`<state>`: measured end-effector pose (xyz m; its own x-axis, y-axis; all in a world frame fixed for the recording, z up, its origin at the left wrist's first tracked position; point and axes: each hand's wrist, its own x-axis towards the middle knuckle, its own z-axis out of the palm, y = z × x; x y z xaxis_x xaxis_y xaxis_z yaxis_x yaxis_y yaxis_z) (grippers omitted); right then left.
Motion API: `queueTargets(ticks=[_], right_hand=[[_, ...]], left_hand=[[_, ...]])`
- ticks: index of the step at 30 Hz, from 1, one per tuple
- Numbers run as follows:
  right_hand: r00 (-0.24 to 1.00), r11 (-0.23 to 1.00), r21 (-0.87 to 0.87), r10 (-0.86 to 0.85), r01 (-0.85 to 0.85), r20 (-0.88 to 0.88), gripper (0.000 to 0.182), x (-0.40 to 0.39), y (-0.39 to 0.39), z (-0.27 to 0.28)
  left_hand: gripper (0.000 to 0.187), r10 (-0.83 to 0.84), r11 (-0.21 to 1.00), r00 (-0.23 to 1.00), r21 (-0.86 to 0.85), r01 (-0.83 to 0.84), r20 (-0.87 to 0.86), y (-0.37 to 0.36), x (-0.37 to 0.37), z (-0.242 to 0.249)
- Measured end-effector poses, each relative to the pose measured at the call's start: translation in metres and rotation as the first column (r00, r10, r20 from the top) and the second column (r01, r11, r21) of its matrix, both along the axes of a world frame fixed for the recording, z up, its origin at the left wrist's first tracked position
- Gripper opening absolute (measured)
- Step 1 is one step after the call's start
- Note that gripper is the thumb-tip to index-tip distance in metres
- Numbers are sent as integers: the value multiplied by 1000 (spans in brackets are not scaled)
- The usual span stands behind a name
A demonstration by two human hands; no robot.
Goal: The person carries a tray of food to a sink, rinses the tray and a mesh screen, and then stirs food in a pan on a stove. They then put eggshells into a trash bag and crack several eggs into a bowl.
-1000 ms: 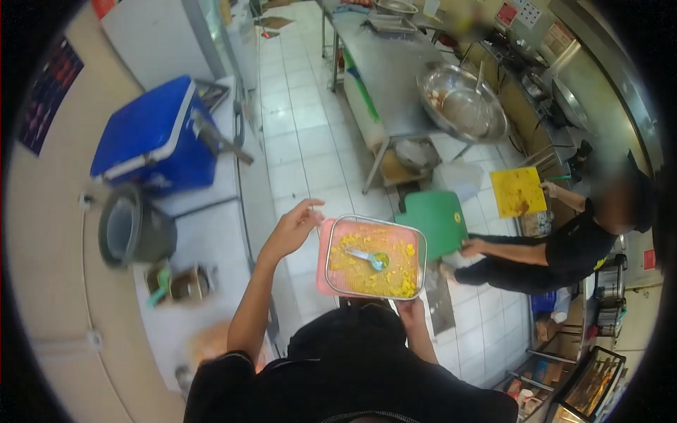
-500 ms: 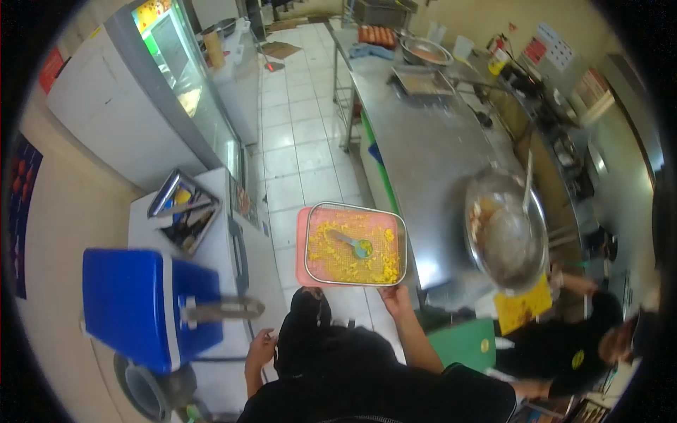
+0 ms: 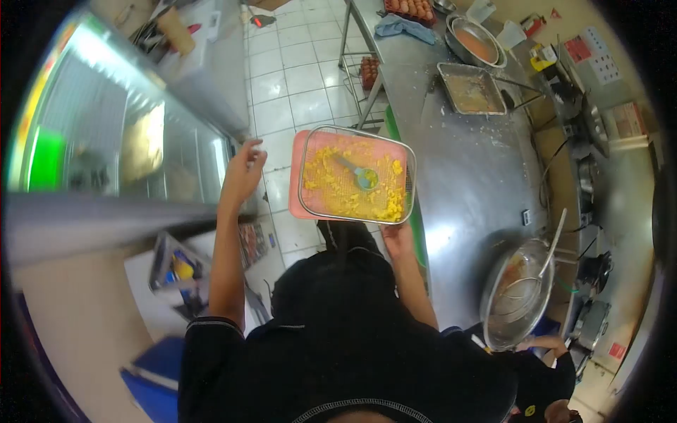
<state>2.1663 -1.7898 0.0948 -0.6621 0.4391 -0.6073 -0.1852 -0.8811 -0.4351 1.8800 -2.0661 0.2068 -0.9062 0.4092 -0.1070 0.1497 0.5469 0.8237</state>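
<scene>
My right hand (image 3: 399, 242) grips the near right edge of a pink tray (image 3: 297, 190) from below. On the tray sits a metal-rimmed wire mesh basket (image 3: 415, 185), set slightly to the right. Yellow crumbly food (image 3: 338, 201) is scattered over the mesh, with a pale blue scoop (image 3: 365, 178) lying in it, some bits in its bowl. My left hand (image 3: 245, 169) is raised left of the tray with nothing in it, its fingers apart and slightly bent, close to the edge of a glass-fronted fridge (image 3: 106, 120).
A long steel table (image 3: 458, 183) runs along the right, bearing a shallow metal tray (image 3: 474, 89), bowls and a large steel bowl (image 3: 520, 296) with a strainer (image 3: 525, 292). Egg trays (image 3: 409, 8) stand at its far end. A co-worker (image 3: 536, 384) is at lower right. White floor tiles (image 3: 289, 77) extend ahead.
I have moved forward, bringing the fridge closer on the left. My left hand has risen from my side toward the fridge. My right hand still carries the pink tray and basket.
</scene>
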Motion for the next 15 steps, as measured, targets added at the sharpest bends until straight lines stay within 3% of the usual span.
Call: queueTargets(ticks=[2,3,6,7,8,9,11,15], right_hand=[[999,999,-14,-38,38,-4,35,-67,17,0],[999,999,-11,-46,46,15,37,-58,18,2],[998,997,69,-23,26,-57,38,-167,49,-25],[999,998,62,-25,28,-46,37,-199,62,-27],[998,997,65,-33,37,-62,37,-247,84,-32],[998,998,44,-45,47,-45,37,-275,91,-34],[999,999,19,-47,47,-26,35,-327,103,-38],[999,1000,-11,-22,23,44,36,-462,150,-13]], left_hand=[[35,-46,989,998,142,41,34,25,-84,-13],[32,-48,959,996,281,26,72,20,-78,-25],[36,121,975,925,130,-178,360,0,-162,-157],[37,289,952,898,-3,-306,330,-4,-156,-186],[42,313,950,908,-107,-294,280,-52,-151,-289],[48,378,926,667,-274,-260,642,-101,-134,-349],[46,481,873,439,-462,-159,759,-144,-83,-349],[43,592,803,213,-546,-241,777,-146,-93,-312]])
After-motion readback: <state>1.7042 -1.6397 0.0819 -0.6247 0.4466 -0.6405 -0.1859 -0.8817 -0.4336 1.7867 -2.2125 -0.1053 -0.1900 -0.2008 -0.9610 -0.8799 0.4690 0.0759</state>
